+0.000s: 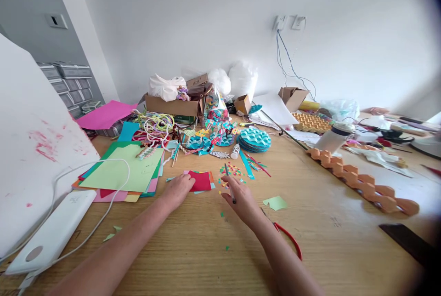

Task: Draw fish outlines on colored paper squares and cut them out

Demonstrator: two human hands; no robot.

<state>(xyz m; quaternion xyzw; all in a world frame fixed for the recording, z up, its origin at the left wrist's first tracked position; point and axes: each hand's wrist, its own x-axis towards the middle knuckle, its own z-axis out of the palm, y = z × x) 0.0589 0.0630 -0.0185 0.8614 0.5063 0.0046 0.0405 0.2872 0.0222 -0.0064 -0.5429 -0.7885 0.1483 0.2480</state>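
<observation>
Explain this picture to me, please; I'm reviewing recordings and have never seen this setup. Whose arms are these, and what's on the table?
There is no machine here: these are a person's bare arms, seen by a camera worn on that person's head, looking forward and down. The left hand touches some small red paper. The right hand holds a pen. On the table, coloured dots lie just beyond the right hand. Larger sheets are stacked at the left, and blue discs are piled farther back. What look like scissors lie partly hidden by the right arm.
</observation>
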